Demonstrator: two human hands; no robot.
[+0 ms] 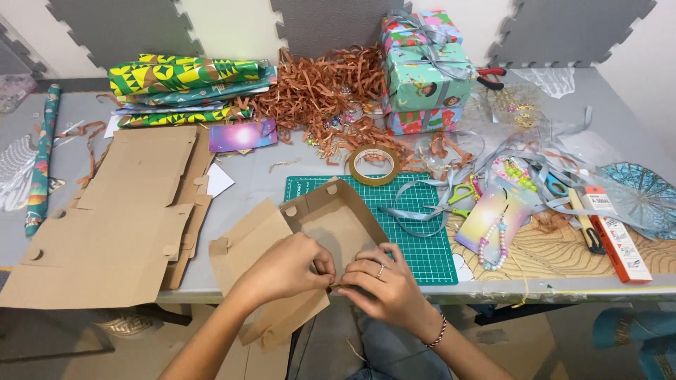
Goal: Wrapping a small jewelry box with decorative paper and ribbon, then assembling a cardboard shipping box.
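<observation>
Pinching point: both of your hands meet at the near edge of the half-folded cardboard box, right at the table's front rim, so the corner can be pressed together where you see it best.
Left hand: your left hand is curled narrow, thumb and fingertips closed on the box's near wall and the flap beside it.
Right hand: your right hand is also closed tight, fingertips nipping the same edge from the other side; the two hands nearly touch.
Box: it sits partly on the green cutting mat, its far walls already upright, its loose side panel hanging off the table toward your left forearm, which leaves the corner free to bend.
Beyond your hands: a tape roll lies just past the box, within easy reach.
Right of your right hand: green-handled scissors and grey ribbon rest on the mat, and a bead string sits further right.
Left of your left hand: flat cardboard sheets lie spread out, well apart from the fold.
Far side: wrapped gift boxes are stacked beside brown paper shreds, clear of your working space.
</observation>
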